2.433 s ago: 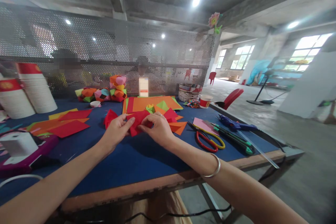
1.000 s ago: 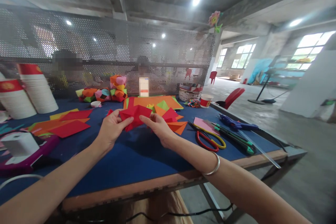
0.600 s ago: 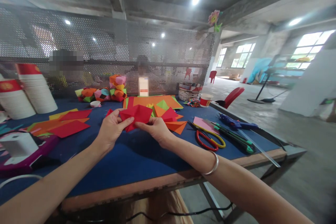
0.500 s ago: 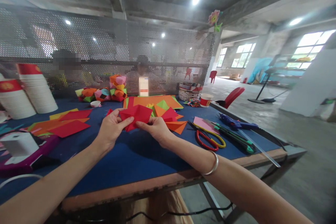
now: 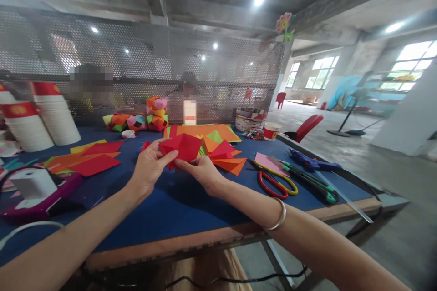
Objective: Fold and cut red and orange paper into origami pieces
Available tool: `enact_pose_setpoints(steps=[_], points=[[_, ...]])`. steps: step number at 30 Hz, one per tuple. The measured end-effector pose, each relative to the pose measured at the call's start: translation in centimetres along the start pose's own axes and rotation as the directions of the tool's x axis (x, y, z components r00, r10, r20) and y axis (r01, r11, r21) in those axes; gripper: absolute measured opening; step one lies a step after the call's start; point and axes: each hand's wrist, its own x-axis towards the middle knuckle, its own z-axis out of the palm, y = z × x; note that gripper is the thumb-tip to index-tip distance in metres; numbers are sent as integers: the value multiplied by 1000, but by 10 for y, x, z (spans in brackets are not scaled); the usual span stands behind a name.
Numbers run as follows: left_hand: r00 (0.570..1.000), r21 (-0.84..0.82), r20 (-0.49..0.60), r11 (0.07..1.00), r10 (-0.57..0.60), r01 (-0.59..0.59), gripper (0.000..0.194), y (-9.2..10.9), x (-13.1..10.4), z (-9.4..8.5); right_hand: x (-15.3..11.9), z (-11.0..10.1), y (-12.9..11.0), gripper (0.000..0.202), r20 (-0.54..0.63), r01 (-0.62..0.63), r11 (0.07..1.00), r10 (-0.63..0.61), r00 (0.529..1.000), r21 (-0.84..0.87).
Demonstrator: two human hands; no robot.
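A red sheet of folded paper (image 5: 186, 147) is held up above the blue table between both hands. My left hand (image 5: 150, 163) pinches its left side, thumb on the near face. From the lower right, my right hand (image 5: 200, 170) grips its bottom edge, thumb close to the left thumb; its other fingers are partly hidden behind the paper. Just beyond and to the right lie folded orange pieces (image 5: 229, 165) and a red piece (image 5: 221, 150), with an orange sheet stack (image 5: 221, 132) behind them.
Scissors (image 5: 278, 184), a green cutter (image 5: 312, 182), a blue glue gun (image 5: 312, 161) and pink paper (image 5: 269, 163) lie right. Left are coloured sheets (image 5: 99, 163), a purple power strip (image 5: 41, 200) and stacked paper cups (image 5: 56, 116). Paper balls (image 5: 157, 113) and a basket (image 5: 251, 119) stand behind.
The view has shifted slightly, so the scene sits a little further right. Both hands still hold the red paper; its face appears turned slightly and the thumbs are closer together.
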Motion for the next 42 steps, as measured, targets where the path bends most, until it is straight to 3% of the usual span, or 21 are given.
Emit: enact_pose_setpoints(steps=[11, 22, 34, 39, 42], points=[[999, -48, -13, 998, -39, 39, 71, -1, -1, 4, 1, 3, 1, 43, -29, -14, 997, 16, 999, 71], [996, -90, 18, 992, -84, 85, 74, -2, 0, 1, 2, 8, 6, 44, 31, -36, 996, 33, 999, 81], [989, -147, -10, 979, -147, 144, 61, 2, -1, 2, -2, 7, 2, 39, 62, -12, 997, 17, 998, -78], [987, -170, -75, 977, -145, 130, 42, 8, 4, -1, -6, 10, 0, 35, 131, -75, 993, 86, 988, -87], [984, -157, -110, 980, -139, 121, 38, 9, 8, -3, -5, 9, -1, 27, 92, -75, 994, 83, 992, -79]])
